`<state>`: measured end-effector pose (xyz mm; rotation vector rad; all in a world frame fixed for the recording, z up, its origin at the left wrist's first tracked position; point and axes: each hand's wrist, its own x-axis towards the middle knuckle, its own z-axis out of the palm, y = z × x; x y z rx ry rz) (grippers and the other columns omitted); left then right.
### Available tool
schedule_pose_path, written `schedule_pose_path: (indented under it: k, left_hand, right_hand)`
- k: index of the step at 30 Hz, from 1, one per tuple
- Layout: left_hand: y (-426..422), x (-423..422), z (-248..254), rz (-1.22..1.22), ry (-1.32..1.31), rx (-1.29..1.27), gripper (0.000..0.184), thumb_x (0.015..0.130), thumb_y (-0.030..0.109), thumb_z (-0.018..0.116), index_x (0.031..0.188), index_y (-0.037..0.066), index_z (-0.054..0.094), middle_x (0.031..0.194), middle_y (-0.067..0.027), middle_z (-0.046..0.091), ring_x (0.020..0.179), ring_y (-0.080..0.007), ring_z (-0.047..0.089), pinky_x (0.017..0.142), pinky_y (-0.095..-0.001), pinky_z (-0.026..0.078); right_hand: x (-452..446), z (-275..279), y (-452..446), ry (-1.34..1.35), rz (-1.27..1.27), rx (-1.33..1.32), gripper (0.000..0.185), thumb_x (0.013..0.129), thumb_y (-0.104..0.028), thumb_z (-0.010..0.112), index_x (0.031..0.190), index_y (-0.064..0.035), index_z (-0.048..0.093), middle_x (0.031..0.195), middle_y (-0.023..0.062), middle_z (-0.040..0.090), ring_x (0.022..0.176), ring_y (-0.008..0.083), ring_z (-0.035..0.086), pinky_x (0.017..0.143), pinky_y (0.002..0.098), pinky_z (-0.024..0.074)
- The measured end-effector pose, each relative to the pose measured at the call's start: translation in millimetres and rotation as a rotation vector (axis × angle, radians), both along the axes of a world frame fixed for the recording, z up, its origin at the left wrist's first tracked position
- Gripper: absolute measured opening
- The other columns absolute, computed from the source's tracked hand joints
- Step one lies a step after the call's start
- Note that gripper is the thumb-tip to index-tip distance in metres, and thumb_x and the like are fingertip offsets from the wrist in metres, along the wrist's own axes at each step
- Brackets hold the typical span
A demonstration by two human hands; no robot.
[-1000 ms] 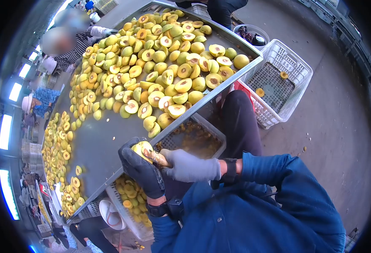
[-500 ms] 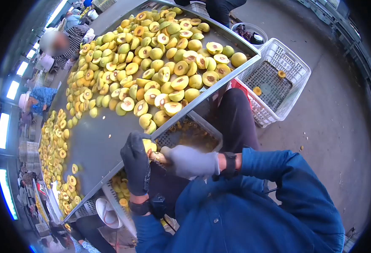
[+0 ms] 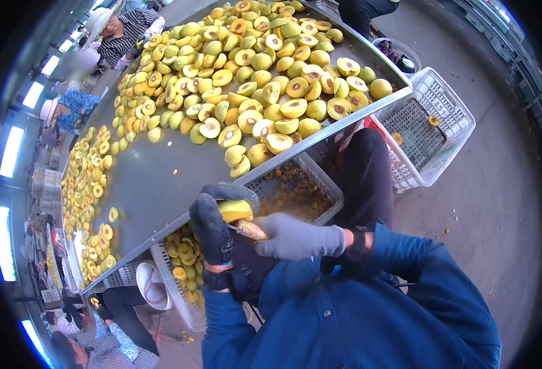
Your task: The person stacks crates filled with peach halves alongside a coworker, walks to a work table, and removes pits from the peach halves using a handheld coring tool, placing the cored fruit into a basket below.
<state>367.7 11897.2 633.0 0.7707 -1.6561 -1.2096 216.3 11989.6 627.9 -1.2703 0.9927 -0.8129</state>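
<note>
My left hand (image 3: 212,224), in a dark glove, is closed around a yellow peach half (image 3: 235,211) just off the table's near edge. In a grey glove, my right hand (image 3: 298,237) grips the wooden handle of a small pitting tool (image 3: 252,230). Its thin metal end is against or right beside the underside of the peach; I cannot tell if it is inside the flesh. Halved peaches (image 3: 271,92), many with brown pit centres showing, lie heaped on the metal table (image 3: 160,178) beyond my hands.
Under the table edge stand a crate of pit scraps (image 3: 335,206) and a crate of peach halves (image 3: 160,255). A white crate (image 3: 462,132) with a few pieces sits at the right, near a bucket (image 3: 391,43). Co-workers (image 3: 77,107) sit along the left; another person (image 3: 108,344) is lower left.
The camera view has shifted, so the table and crates appear further right. Both hands stay together at the peach half, which is now tipped up more into view, with the tool beneath it.
</note>
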Motion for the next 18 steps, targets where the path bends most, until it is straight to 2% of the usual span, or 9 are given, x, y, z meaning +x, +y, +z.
schedule_pose_path:
  k: [1,4,5,10,11,14,15,17,18]
  left_hand:
    - [4,-2,-4,0.021,0.13,0.082,0.053,0.102,0.051,0.038,0.091,0.004,0.058,0.081,-0.0119,0.062,0.071,-0.0243,0.062,0.066,-0.0375,0.053]
    - [17,-17,-13,0.104,0.41,0.279,0.049,0.103,0.05,0.037,0.093,0.007,0.057,0.081,-0.0117,0.06,0.072,-0.0263,0.06,0.065,-0.0399,0.053]
    - [20,-18,-14,0.141,0.425,0.319,0.047,0.104,0.049,0.036,0.094,0.008,0.056,0.08,-0.0116,0.059,0.072,-0.0269,0.06,0.065,-0.0407,0.053]
    - [27,-25,-10,0.17,0.49,0.237,0.045,0.104,0.045,0.037,0.105,0.005,0.056,0.093,-0.0121,0.061,0.08,-0.0285,0.062,0.076,-0.0414,0.055]
    - [16,-15,-28,0.031,0.706,0.391,0.048,0.104,0.045,0.038,0.113,0.001,0.055,0.102,-0.0131,0.062,0.088,-0.0286,0.063,0.083,-0.0417,0.054]
    - [7,-3,-48,0.203,0.974,0.628,0.051,0.104,0.046,0.038,0.117,0.0,0.055,0.106,-0.0145,0.062,0.096,-0.0296,0.062,0.089,-0.0429,0.054]
    - [12,-7,-28,0.429,0.905,0.675,0.053,0.103,0.048,0.039,0.121,0.0,0.054,0.11,-0.0154,0.061,0.102,-0.0311,0.061,0.093,-0.0428,0.053]
    - [-3,23,-67,0.511,0.339,0.288,0.055,0.103,0.049,0.038,0.12,-0.001,0.054,0.111,-0.0161,0.061,0.103,-0.0307,0.061,0.093,-0.0419,0.053]
    - [-1,27,-65,0.495,0.309,0.282,0.054,0.104,0.049,0.037,0.12,-0.001,0.054,0.11,-0.0155,0.062,0.102,-0.0296,0.062,0.092,-0.0406,0.053]
  right_hand:
    - [6,-13,0,-0.062,-0.02,-0.078,0.023,0.084,-0.015,0.065,0.104,-0.0022,0.061,0.084,0.016,0.066,0.079,0.0256,0.065,0.073,0.0391,0.0502]
    - [5,-15,-6,0.421,-0.071,-0.297,0.026,0.086,-0.025,0.067,0.103,-0.0065,0.061,0.081,0.0187,0.066,0.074,0.0344,0.067,0.067,0.0439,0.0517]
    - [12,-31,-10,0.421,-0.192,-0.453,0.028,0.085,-0.029,0.067,0.097,-0.0068,0.055,0.069,0.0208,0.063,0.066,0.042,0.063,0.057,0.0491,0.0491]
    - [17,-61,-22,0.587,-0.26,-0.577,0.022,0.082,-0.023,0.068,0.091,-0.0119,0.051,0.074,0.0126,0.064,0.068,0.0354,0.065,0.058,0.0451,0.0513]
    - [16,-62,-26,0.607,-0.265,-0.637,0.022,0.081,-0.022,0.068,0.091,-0.012,0.051,0.075,0.0117,0.064,0.069,0.0344,0.065,0.057,0.0441,0.0513]
    - [3,-88,-40,0.63,-0.253,-0.826,0.019,0.08,-0.014,0.067,0.091,-0.0127,0.052,0.077,0.0072,0.061,0.068,0.0311,0.065,0.055,0.042,0.0513]
    - [-4,-107,-43,0.645,-0.244,-0.758,0.016,0.081,-0.016,0.065,0.091,-0.0124,0.052,0.076,0.0066,0.063,0.066,0.0311,0.066,0.054,0.0425,0.0516]
    - [-25,-129,-40,1.06,-0.078,-0.433,0.011,0.084,-0.019,0.06,0.084,-0.0088,0.058,0.072,0.0132,0.068,0.067,0.0334,0.068,0.056,0.0435,0.0529]
    - [-35,-131,-36,1.135,0.035,-0.337,0.013,0.083,-0.018,0.06,0.085,-0.0052,0.062,0.074,0.0172,0.068,0.07,0.0362,0.068,0.059,0.044,0.0534]
